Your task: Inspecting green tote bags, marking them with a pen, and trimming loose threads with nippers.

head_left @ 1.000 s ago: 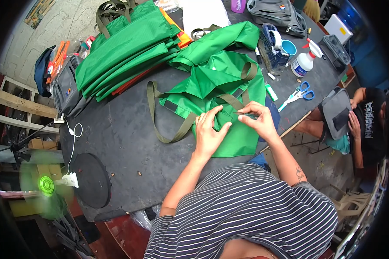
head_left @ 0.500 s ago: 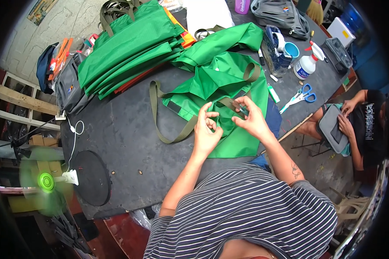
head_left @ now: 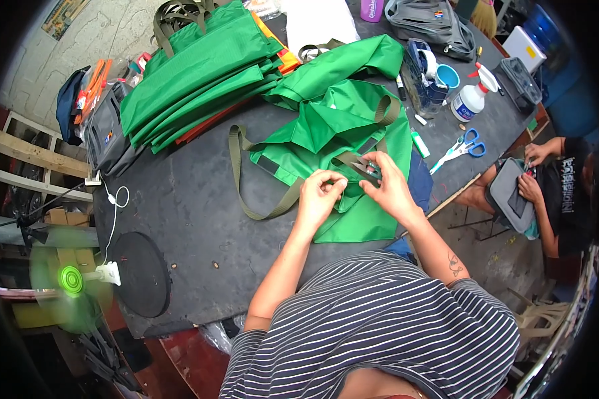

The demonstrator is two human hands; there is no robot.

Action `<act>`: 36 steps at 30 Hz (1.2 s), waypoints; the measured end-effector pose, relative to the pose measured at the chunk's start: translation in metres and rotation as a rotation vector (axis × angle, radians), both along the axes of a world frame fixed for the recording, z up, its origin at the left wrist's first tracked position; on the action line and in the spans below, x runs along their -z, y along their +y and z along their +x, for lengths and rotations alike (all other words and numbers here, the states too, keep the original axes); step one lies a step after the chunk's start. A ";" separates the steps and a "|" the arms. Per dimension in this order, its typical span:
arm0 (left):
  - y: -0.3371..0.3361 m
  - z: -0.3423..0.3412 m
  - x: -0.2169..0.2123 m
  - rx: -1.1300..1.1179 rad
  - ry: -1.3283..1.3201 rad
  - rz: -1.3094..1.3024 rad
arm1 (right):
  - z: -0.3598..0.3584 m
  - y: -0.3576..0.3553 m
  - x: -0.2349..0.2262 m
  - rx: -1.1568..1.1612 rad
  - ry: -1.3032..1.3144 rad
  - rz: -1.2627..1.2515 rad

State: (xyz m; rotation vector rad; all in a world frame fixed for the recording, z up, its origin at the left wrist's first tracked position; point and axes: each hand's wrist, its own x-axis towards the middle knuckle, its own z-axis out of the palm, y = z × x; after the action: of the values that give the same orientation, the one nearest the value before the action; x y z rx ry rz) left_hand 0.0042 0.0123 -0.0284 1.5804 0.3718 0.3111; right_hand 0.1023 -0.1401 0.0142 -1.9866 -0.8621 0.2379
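Here, over the green tote bag (head_left: 359,226), the left hand (head_left: 321,198) pinches (on what, I cannot tell); the right hand (head_left: 389,187) clasps 1 dark tool (head_left: 373,171), probably for control.

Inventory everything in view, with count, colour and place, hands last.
Tote bag: one, green, centre of the table
Small tool: one, dark, in the right hand
Folded bags: several, green, stacked upper left
Scissors: one pair, blue and white, right
Spray bottle: one, white with red trigger, beyond scissors
Small tube: one, green and white, near scissors
Co-worker: one, dark-shirted, right edge
Other bags: at least three, grey, top right, left edge, co-worker's lap
Bottle: one, purple, top edge
Fan: one, green, lower left
Disc: one, black, table's lower left
Left hand: one, bare, pinched closed, at tote bag
Right hand: one, bare, over tote bag
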 end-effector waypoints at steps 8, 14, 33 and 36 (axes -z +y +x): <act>0.000 0.000 -0.008 -0.095 0.035 -0.164 | -0.011 -0.004 -0.018 -0.005 -0.149 -0.030; -0.009 -0.002 -0.028 -0.105 0.096 0.062 | -0.015 -0.004 -0.024 -0.027 -0.225 -0.151; -0.013 -0.002 -0.033 -0.126 0.083 0.108 | -0.014 0.004 -0.010 -0.034 -0.316 -0.097; -0.010 0.000 -0.027 -0.137 0.013 -0.108 | -0.014 0.004 -0.014 0.010 -0.200 -0.065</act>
State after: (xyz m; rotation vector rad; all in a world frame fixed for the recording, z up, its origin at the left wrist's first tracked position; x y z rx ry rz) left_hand 0.0038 0.0023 -0.0015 1.4543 0.5006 0.3802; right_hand 0.0887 -0.1359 0.0281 -2.1001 -0.9808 0.0622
